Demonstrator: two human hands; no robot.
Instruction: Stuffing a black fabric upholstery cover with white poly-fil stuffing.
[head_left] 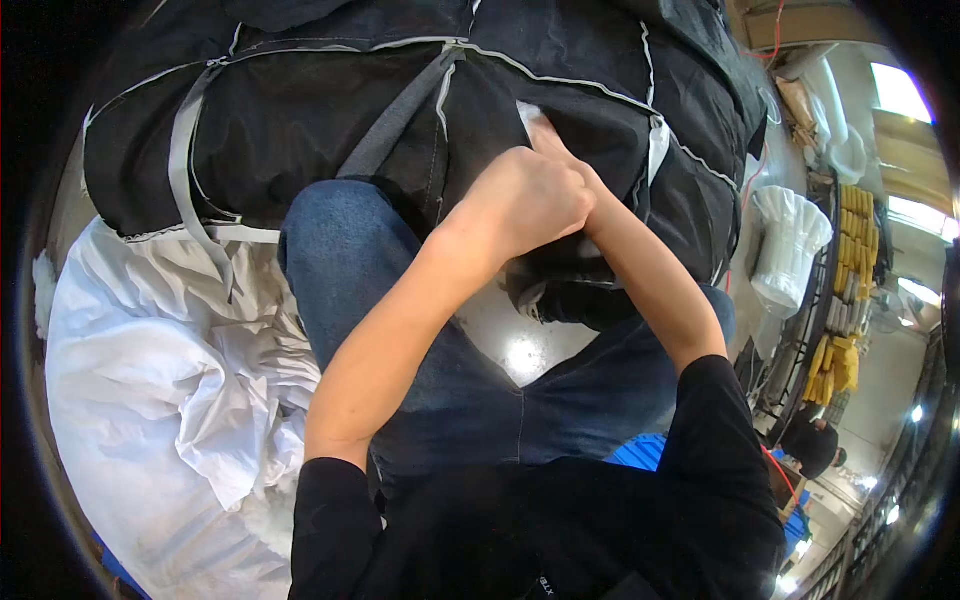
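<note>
The black fabric piece (300, 120) with pale seams lies spread in front of the person's knees, and both hands meet on its right half. The left hand (535, 200) is curled closed across the right hand (556, 145); what it encloses is hidden. The right fingers reach a white tab (526, 118), but whether they pinch it I cannot tell. This overlap is probably the main hazard: each grip blocks sight of the other, so a fold could get trapped unnoticed. A hard tug might strain the pale seam (560, 78) beyond them. The grey strap (400, 115) slants down to the left knee (340, 215), where leg pressure could snag it, while the loose pale strap (183, 150) dangles over white cloth (170, 400) and could tangle there.
</note>
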